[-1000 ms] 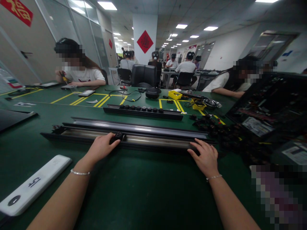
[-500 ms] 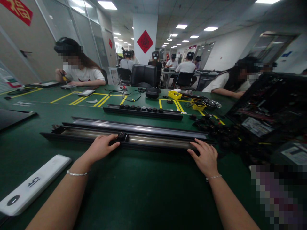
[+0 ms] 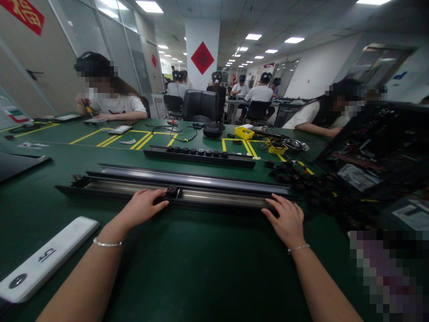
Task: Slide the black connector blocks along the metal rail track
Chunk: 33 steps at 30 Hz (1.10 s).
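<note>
A long black rail (image 3: 214, 198) with a shiny metal channel lies across the table in front of me. A small black block (image 3: 173, 191) sits in its channel, left of the middle. My left hand (image 3: 142, 208) reaches to this block. Its index fingertip touches the block's left side, while the thumb, held apart, rests by the rail's near edge. Toward the rail's right end, my right hand (image 3: 286, 219) lies open with spread fingers on the near edge. Behind it runs a second rail with a bright strip (image 3: 194, 177).
Further back stands a black strip (image 3: 197, 158) carrying several black knob-like parts. A white elongated device (image 3: 50, 259) lies at the left. On the right are a heap of dark parts (image 3: 301, 179) and an open black casing (image 3: 375, 147). Co-workers sit across the table, near a yellow tray (image 3: 244, 133).
The small black block has shifted slightly to the right along the channel, with my left fingertips following. My right hand has stayed in place.
</note>
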### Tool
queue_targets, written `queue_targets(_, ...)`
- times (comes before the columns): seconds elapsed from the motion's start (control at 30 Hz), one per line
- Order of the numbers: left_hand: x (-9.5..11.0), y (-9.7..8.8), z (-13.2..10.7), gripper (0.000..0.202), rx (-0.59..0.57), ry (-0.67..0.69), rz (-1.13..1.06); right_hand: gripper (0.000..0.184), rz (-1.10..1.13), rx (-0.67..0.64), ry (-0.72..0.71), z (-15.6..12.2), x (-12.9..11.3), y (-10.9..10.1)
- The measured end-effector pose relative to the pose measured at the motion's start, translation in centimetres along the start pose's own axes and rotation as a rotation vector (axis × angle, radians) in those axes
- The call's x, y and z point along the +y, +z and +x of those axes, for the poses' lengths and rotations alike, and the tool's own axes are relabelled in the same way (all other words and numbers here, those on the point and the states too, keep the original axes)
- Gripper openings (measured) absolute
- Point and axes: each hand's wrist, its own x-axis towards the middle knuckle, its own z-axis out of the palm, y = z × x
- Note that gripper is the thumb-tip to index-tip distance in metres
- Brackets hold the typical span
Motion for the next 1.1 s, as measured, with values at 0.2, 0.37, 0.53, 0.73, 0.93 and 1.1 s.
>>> queue_targets(0.2,-0.2,0.2,0.0,0.059,0.009,0.006,0.011,0.041,0.016,0.029,-0.002,0.0,0.2,0.1)
queue_targets(0.37,-0.2,0.2,0.1,0.059,-0.022,0.025,0.005,0.035,0.095,0.042,-0.105,-0.5,-2.5,0.1)
queue_targets(0.53,-0.4,0.2,0.2,0.06,-0.035,0.029,-0.016,0.038,0.233,-0.062,-0.257,-0.4,-9.7,0.4)
queue_targets(0.73,-0.4,0.4,0.3,0.06,-0.017,0.04,-0.03,0.046,0.339,-0.224,-0.338,1.3,-19.4,0.5)
queue_targets(0.93,-0.2,0.6,0.2,0.056,0.002,0.05,-0.024,0.045,0.258,-0.36,-0.306,2.5,-24.5,0.4)
queue_targets(1.1,0.1,0.5,0.2,0.057,-0.015,0.042,0.003,0.04,0.273,-0.353,-0.277,2.9,-24.9,0.7)
